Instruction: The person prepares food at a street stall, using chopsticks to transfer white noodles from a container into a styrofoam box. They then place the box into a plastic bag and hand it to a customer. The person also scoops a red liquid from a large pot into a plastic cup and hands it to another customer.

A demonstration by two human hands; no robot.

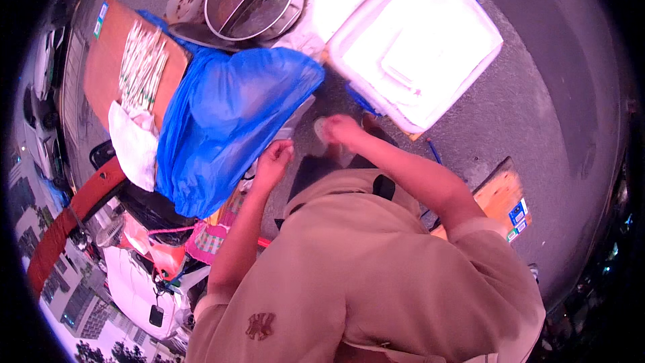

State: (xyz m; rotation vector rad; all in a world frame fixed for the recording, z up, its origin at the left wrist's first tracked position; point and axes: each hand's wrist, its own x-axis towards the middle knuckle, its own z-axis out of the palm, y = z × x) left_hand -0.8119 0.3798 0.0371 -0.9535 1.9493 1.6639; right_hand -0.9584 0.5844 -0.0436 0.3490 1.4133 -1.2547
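My left hand [275, 160] is beside the lower right edge of a big blue plastic bag [235, 97], its fingers curled together. What it pinches, if anything, is too small to make out. To its right, in front of my waist, my right hand [345, 130] is closed on a small pale, rounded thing [321, 130], mostly covered by the fingers. A greyish-white edge [295, 118] shows between the blue bag and my hands. Both hands are apart from each other, over the grey ground.
A large white lidded box [430, 40] stands at the far right. Ahead is a divided metal pot [252, 7] with dark liquid and a utensil. Several skewers [143, 67] lie on a brown board [104, 60] beside a white cloth [132, 141]. A wooden board [500, 196] is at my right.
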